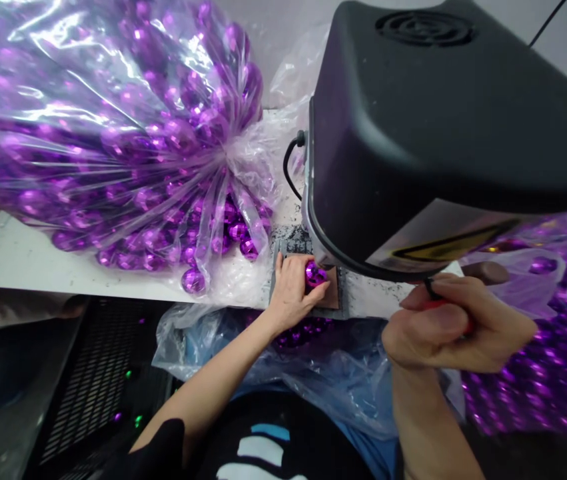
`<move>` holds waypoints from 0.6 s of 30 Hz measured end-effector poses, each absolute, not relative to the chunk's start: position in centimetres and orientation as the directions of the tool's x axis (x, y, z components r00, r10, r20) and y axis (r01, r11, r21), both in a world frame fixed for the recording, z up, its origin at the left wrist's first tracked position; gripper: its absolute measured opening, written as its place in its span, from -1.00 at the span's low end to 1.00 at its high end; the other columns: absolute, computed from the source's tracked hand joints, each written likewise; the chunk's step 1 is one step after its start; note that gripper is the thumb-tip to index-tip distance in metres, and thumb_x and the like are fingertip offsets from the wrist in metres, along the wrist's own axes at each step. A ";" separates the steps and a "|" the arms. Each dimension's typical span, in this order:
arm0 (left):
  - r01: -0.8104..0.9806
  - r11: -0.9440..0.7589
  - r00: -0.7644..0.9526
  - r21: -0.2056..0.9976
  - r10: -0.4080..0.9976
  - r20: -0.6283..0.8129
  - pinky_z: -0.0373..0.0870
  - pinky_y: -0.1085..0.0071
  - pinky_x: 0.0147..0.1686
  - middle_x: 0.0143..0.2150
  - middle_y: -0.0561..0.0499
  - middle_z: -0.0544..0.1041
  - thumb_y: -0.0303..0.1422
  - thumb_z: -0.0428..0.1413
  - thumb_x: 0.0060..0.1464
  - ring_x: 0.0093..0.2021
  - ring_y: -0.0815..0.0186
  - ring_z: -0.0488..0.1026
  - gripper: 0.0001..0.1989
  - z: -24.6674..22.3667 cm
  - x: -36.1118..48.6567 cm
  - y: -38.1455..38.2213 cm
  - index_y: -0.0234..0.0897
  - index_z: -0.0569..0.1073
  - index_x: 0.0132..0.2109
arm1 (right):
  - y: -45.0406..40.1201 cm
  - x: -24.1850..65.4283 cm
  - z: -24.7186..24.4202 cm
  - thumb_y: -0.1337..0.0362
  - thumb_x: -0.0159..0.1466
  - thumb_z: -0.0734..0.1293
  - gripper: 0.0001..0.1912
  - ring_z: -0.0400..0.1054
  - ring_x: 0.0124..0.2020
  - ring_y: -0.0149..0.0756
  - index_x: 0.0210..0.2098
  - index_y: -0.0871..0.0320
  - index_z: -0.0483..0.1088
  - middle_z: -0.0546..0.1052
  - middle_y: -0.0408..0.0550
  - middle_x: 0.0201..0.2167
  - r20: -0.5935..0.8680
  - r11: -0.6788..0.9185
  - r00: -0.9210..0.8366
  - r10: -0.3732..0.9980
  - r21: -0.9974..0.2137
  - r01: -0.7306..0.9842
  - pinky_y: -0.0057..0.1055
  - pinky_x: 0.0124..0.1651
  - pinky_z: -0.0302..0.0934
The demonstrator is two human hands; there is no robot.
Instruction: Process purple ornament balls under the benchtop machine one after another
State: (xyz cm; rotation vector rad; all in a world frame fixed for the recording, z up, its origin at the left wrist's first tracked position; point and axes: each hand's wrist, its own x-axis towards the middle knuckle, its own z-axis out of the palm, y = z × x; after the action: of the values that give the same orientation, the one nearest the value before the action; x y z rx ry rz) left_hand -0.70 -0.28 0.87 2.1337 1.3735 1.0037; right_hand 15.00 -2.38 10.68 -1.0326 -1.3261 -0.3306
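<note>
My left hand (294, 287) grips a shiny purple faceted ball (315, 274) between thumb and fingers, over a small brown block (332, 293) on the white table (28, 260). Directly above the ball hangs the lower edge of a black machine housing (438, 127), which hides part of the work spot. My right hand (453, 323) is closed around a red-knobbed handle (469, 320) below the right side of the machine. Just under the table edge, more purple balls (303, 331) lie in a clear plastic bag across my lap.
A large clear bag of purple balls (128, 147) covers the left of the table, with loose balls (193, 280) at its mouth. Many purple balls (548, 360) fill the right side. A black crate (98, 373) stands lower left, near another person's sleeve (18, 310).
</note>
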 end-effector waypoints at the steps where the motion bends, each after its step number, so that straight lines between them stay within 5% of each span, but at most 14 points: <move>1: 0.607 -0.430 0.254 0.669 0.902 0.350 -0.02 -0.02 0.33 -0.02 -0.10 0.50 -0.27 0.12 0.19 0.08 0.11 0.39 -0.65 0.8 -0.7 -0.3 -0.24 0.32 0.08 | -2.3 14.8 10.6 0.14 0.28 0.20 -0.69 0.23 -0.60 -0.52 -0.47 0.25 0.32 0.23 -0.17 -0.71 0.903 0.546 0.285 0.322 -0.423 0.723 -0.48 -0.43 0.20; 18: 0.619 -0.408 0.244 0.671 0.912 0.329 0.22 0.08 0.17 -0.05 -0.10 0.49 -0.26 0.12 0.18 0.05 0.11 0.39 -0.71 0.8 -0.5 -0.3 -0.24 0.33 0.01 | -1.3 13.7 8.9 0.10 0.31 0.15 -0.70 0.17 -0.63 -0.49 -0.38 0.15 0.36 0.16 -0.17 -0.71 0.905 0.545 0.384 0.185 -0.419 0.726 -0.46 -0.46 0.19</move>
State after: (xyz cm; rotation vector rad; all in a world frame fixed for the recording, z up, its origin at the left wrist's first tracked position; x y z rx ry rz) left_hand -0.54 -0.30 0.76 2.1192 1.4008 0.9840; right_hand 13.71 -1.34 8.91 -0.9702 -1.1577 -0.4243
